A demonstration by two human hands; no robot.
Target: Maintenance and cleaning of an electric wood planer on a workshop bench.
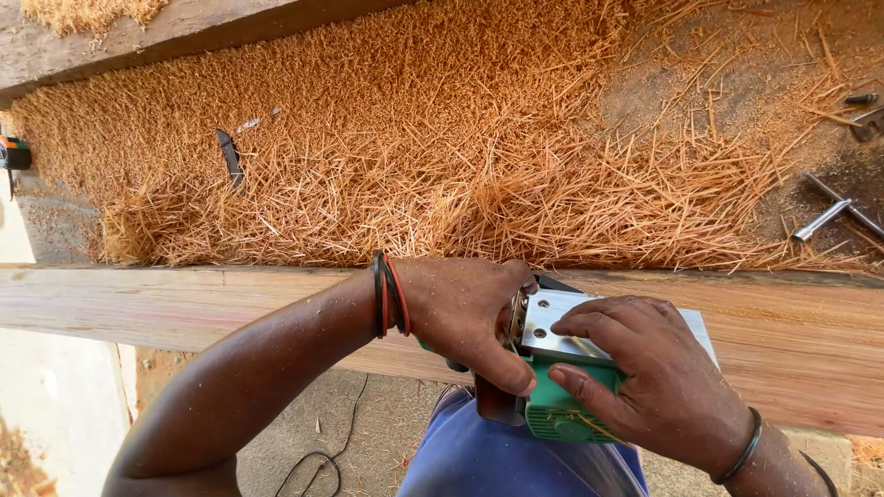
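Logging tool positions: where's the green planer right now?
Head view, bottom centre: the planer sits on the near edge of the plank, gripped by the left hand and right hand, with shavings piled beyond.

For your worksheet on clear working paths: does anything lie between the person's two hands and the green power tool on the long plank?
Nothing visible does. The left hand and the right hand both rest directly on the green power tool, which sits on the plank. The wood shavings lie beyond the plank's far edge.

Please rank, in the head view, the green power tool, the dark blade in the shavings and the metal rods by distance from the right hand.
1. Green power tool: under the right hand.
2. Metal rods: upper right.
3. Dark blade: far left, in the shavings.
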